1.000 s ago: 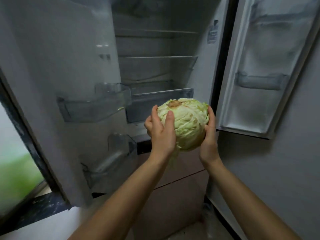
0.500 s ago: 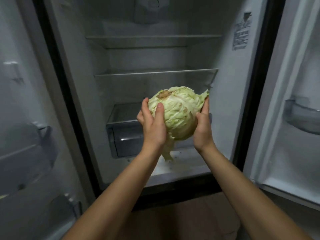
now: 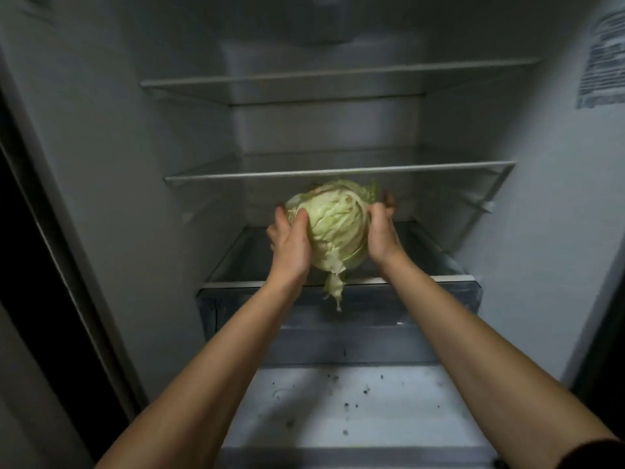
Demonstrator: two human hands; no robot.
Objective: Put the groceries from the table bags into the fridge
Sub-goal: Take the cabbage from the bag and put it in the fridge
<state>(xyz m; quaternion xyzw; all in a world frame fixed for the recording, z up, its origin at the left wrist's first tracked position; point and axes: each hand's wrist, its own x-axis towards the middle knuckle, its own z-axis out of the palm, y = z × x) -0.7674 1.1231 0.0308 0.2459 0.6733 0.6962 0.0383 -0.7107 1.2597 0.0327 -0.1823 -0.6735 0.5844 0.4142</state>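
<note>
Cabbage [image 3: 333, 228] sits between left hand [image 3: 291, 243] and right hand [image 3: 381, 231], fingers curled round each side, likely because it is bulky. Held just under middle shelf [image 3: 338, 170], above drawer lid [image 3: 236, 258]; loose leaf hangs down.

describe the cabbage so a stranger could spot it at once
Look into the open fridge, just under the lower glass shelf. The cabbage is held between the left hand and right hand. It is the only pale green leafy thing there.
</note>
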